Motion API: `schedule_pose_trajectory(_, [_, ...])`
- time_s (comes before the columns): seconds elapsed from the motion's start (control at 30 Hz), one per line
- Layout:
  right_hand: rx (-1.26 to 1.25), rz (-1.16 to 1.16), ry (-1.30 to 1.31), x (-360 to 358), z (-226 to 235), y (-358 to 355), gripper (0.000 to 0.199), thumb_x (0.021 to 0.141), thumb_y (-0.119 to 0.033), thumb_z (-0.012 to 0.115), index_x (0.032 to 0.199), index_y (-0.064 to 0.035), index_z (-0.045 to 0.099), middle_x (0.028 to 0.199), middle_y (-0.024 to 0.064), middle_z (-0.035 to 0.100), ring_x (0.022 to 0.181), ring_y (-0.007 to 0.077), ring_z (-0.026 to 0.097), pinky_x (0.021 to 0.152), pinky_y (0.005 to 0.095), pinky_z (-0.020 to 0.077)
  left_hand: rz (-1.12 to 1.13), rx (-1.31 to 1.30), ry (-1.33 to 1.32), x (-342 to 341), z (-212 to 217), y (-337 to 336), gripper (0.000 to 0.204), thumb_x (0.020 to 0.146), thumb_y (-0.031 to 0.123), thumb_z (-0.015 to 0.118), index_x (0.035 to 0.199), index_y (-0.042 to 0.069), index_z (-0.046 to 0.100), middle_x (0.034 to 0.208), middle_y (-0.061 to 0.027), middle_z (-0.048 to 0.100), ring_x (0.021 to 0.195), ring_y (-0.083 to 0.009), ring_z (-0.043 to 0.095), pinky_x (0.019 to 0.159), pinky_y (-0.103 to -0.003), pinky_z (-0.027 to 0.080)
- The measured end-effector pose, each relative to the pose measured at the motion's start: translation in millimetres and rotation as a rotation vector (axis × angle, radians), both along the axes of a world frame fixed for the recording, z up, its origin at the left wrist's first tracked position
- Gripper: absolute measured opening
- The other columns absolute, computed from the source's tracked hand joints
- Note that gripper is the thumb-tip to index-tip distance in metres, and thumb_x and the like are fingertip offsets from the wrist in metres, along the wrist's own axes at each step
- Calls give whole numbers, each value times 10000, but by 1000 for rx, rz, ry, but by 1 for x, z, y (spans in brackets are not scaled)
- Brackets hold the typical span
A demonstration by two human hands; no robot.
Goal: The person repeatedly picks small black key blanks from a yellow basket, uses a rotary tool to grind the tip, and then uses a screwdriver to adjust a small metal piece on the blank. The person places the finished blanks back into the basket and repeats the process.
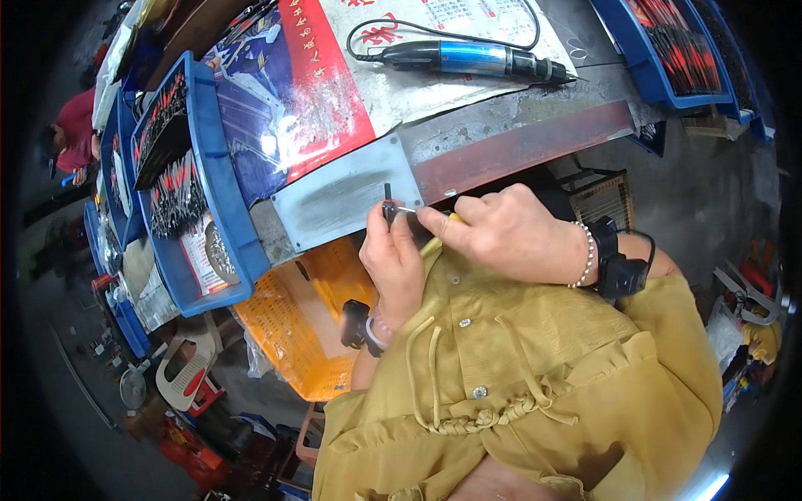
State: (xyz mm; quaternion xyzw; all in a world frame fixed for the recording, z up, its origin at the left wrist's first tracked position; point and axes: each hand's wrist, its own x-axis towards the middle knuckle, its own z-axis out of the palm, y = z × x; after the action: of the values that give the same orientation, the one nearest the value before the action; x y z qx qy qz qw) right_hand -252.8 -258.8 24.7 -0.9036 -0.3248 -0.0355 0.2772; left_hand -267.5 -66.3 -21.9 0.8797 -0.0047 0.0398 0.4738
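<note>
Close in front of my body, my left hand (pixel 395 271) pinches a small black part (pixel 388 203) with a thin rod standing up from it. My right hand (pixel 518 238) grips a slim tool with a bright metal shaft (pixel 407 210), which reaches to the black part; it looks like a small screwdriver. A bit of yellow shows by the right fingers, and most of the tool's handle is hidden. Both hands are closed, just off the bench's near edge. Beside them lies a grey metal plate (pixel 380 154) with a dark smudged middle.
A blue and black electric screwdriver (pixel 472 58) with its cord lies on the bench. Blue bins (pixel 242 242) of black and red parts stand at the left, another blue bin (pixel 628 42) at the far right. Below the bench is a yellow-lined crate (pixel 284 334); a person (pixel 77 125) is far left.
</note>
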Motion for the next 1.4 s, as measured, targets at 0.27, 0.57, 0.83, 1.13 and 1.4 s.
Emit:
schedule_pose_trajectory(0.27, [472, -195, 418, 1, -21, 9, 257, 837, -150, 660, 1064, -40, 707, 808, 174, 694, 752, 332, 684, 655, 390, 539, 4, 62, -29, 5, -8, -3, 135, 977, 75, 515, 1044, -13, 593, 748, -103, 593, 617, -176, 534, 593, -313, 454])
schedule_pose_trajectory(0.57, [1042, -289, 1209, -2, -45, 4, 215, 897, -61, 659, 1065, 70, 686, 892, 79, 705, 720, 104, 631, 653, 250, 507, 17, 215, -120, -3, -18, -6, 158, 957, 54, 501, 1077, -11, 582, 874, -198, 640, 754, -371, 635, 674, -398, 495])
schedule_pose_trajectory(0.83, [657, -144, 688, 10, -3, -35, 301, 953, -125, 597, 1211, 32, 597, 1070, 110, 684, 934, 168, 652, 838, 307, 518, -68, -772, 436, 2, 19, 0, 267, 1026, 135, 503, 1259, 8, 534, 799, 38, 534, 596, -23, 408, 533, -161, 305])
schedule_pose_trajectory(1.13, [-329, -836, -156, 110, -38, -169, 328, 895, -21, 538, 1223, -27, 544, 1026, 225, 634, 948, 400, 617, 783, 462, 507, 26, -1015, 732, 14, 54, 8, 250, 978, 133, 599, 1139, -50, 655, 838, -22, 633, 746, -96, 569, 733, -224, 469])
schedule_pose_trajectory(1.4, [499, -21, 601, 9, -4, -30, 188, 903, -156, 673, 961, 23, 677, 902, 141, 685, 809, 246, 658, 762, 336, 509, -80, -1010, 730, 12, 51, 1, 246, 954, 136, 645, 1132, -30, 680, 780, 45, 578, 673, -23, 465, 613, -176, 378])
